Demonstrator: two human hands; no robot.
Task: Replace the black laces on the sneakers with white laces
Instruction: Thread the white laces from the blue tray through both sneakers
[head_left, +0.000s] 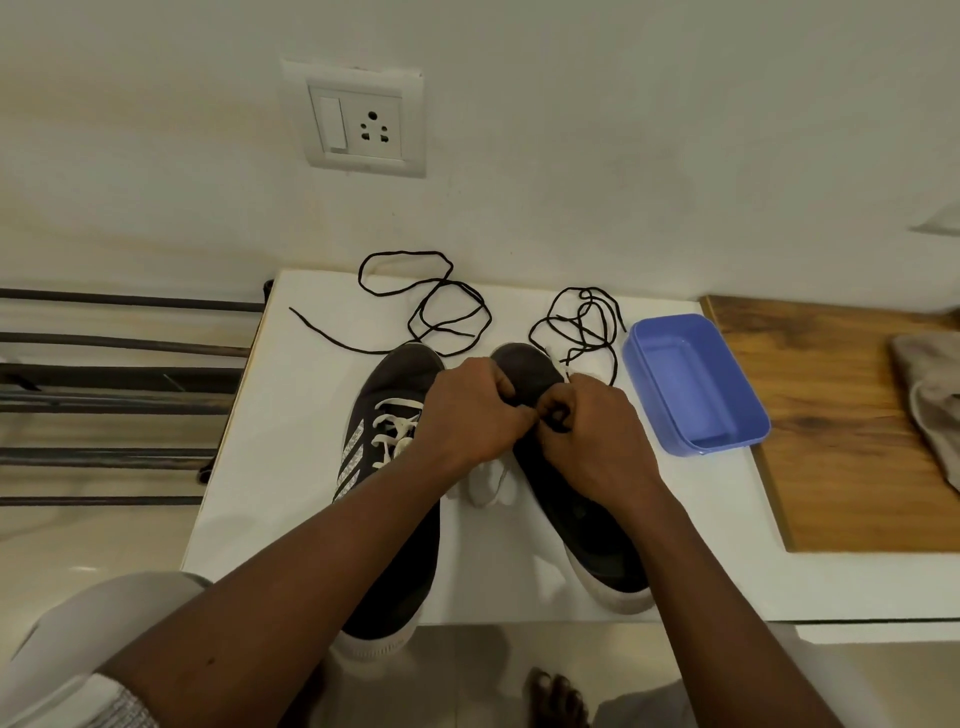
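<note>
As both hands (475, 410) (592, 431) pinch a sneaker (587, 535), black laces (441, 281) strew the white table (291, 467).

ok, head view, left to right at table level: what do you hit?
metal rack → sneaker with white laces → second sneaker → blue container → wooden board → cloth

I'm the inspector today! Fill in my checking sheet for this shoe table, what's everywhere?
Surface: white tabletop, wooden board beside it.
Job's things: left sneaker white-laced; right sneaker mid-lacing, white lace lying between sneakers; black laces loose behind.
Clutter: empty blue tub; cloth on board.
Hands: left hand and right hand both pinch at right sneaker.
Cables: nothing seen.
Surroundings: wall socket, metal rack.
</note>
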